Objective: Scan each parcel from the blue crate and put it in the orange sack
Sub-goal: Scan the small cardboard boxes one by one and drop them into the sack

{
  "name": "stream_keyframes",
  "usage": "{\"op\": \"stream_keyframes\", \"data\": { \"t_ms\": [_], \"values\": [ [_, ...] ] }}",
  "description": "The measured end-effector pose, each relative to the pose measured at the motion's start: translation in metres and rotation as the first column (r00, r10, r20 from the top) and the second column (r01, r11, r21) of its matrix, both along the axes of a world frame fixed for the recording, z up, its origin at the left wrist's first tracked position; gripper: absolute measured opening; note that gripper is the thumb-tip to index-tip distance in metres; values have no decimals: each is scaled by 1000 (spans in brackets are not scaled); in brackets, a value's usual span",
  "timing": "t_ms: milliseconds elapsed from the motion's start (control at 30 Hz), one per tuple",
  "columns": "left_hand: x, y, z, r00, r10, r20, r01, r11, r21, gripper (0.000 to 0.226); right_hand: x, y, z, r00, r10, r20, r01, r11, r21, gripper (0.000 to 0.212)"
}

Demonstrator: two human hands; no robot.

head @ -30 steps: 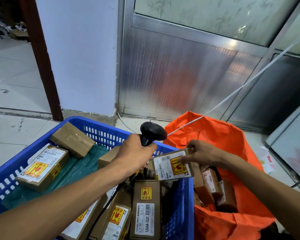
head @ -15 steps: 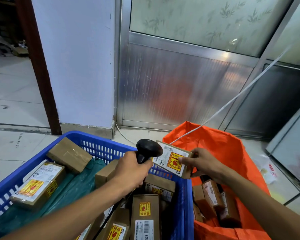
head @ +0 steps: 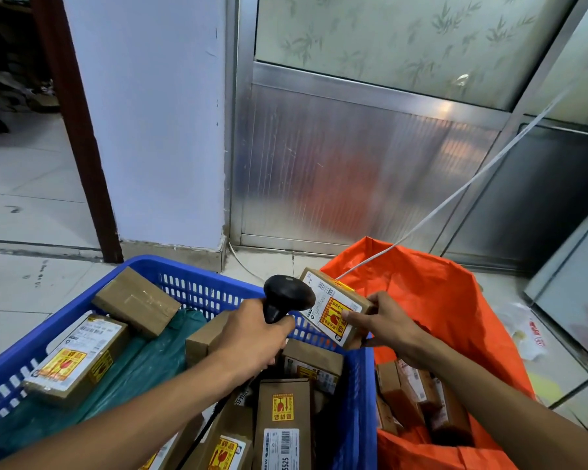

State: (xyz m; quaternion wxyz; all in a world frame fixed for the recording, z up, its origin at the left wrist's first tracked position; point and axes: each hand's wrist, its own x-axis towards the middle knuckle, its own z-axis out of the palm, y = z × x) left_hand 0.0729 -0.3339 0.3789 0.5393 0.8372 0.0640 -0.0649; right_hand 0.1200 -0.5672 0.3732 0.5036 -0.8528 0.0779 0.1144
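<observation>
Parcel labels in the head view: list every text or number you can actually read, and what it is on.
"5525": white label of the upright box in the blue crate, near the bottom edge.
Yellow stickers on the held parcel, the left box and others: characters too blurred to read.
Red print on the white bag on the floor: unreadable.
</observation>
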Motion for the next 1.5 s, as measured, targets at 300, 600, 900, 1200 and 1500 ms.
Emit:
{"op": "stream_keyframes", "data": {
  "t_ms": [300, 600, 900, 1200, 1500],
  "values": [
    [-1, -1, 1, 1000, -19, 5, 19, 1000, 14, 29, 1, -4, -4, 1000, 1, -18, -1, 1000, -15, 41],
    [-3, 1, 0, 1000, -22, 15, 21, 999, 31, 30, 3, -5, -6, 1000, -1, -31, 1, 1000, -5, 40],
    [-4, 0, 1, 1000, -17, 2, 17, 999, 39, 30, 3, -6, -8, 1000, 6, -29, -7, 1000, -11, 41],
    [-4, 0, 0, 1000, -31, 3, 31, 999, 38, 29, 3, -7, -9, 999, 16, -33, -16, 1000, -15, 43],
    [-3, 0, -1, 1000, -26, 4, 26, 999, 38, 29, 3, -8, -9, 999, 23, -28, -24, 999, -34, 43]
  ]
}}
